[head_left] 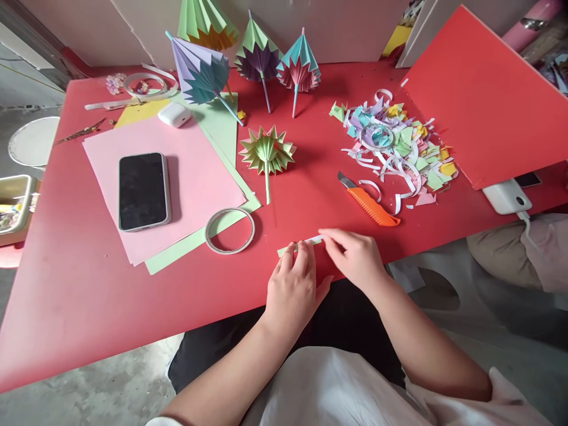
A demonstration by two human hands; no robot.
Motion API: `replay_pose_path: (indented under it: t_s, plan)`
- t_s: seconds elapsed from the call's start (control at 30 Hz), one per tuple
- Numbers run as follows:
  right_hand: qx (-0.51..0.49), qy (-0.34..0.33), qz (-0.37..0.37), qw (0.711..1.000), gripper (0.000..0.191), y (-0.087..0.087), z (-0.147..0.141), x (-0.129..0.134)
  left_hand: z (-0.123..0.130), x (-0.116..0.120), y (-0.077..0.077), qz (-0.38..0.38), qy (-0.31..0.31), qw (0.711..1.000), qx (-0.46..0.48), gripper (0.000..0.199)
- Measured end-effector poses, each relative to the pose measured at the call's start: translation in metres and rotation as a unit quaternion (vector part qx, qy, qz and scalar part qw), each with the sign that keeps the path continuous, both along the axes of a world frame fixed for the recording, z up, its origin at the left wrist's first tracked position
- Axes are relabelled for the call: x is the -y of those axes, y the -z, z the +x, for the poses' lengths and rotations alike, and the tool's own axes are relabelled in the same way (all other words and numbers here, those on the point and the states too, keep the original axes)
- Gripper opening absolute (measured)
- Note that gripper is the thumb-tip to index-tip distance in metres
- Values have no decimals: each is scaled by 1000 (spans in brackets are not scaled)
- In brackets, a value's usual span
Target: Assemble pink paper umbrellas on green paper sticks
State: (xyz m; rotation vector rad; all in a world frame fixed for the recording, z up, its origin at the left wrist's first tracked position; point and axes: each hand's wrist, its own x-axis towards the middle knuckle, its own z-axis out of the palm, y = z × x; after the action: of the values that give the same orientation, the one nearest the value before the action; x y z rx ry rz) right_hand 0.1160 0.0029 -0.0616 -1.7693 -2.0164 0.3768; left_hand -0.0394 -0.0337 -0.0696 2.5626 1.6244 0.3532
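Note:
A narrow pale green paper strip (281, 251) with a white layer of tape along it lies near the table's front edge. My left hand (293, 284) is bent over the strip, its fingertips holding it down against the table and its thumb out to the side. At the strip's right end, my right hand (355, 254) pinches the white tape (317, 239) between thumb and fingers. Part of the strip is hidden under my left fingers. Beyond my hands, a small green folded-paper umbrella (267, 154) lies on its side. To the left rests a roll of tape (229, 231).
An orange utility knife (370, 204) lies right of centre, its blade out, beside a heap of paper scraps (403, 148). Several paper umbrellas (261, 53) stand at the back. A phone (142, 192) and an earbud case (174, 114) rest on pink sheets (199, 195). A red board (483, 100) leans at right.

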Motion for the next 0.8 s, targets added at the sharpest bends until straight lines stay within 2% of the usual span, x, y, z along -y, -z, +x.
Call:
replay_pose_path:
  t_s: [0.13,0.27,0.33,0.4,0.47,0.63,0.7,0.8]
  plan:
    - [113,-21,-20,993,37,9,-3,14,-2,-1,0,1,9,1000,5,51]
    - [124,-30,-30,991,39,5,10,14,-9,-1,1,18,9,1000,21,48]
    - [103,-7,0,995,35,-2,21,4,-13,-1,3,25,7,999,31,46]
    - [93,38,64,993,34,-8,32,-11,-18,0,5,32,10,999,40,46]
    - [131,63,103,984,34,-10,43,-29,-22,1,7,40,14,998,46,44]
    - [230,51,10,972,36,-2,57,-59,-30,0,10,62,13,996,58,38]
    - [241,58,-4,969,37,-3,56,-61,-31,0,9,65,18,996,63,36]
    - [222,85,20,971,43,-18,48,-50,-32,-1,9,66,23,995,70,34]
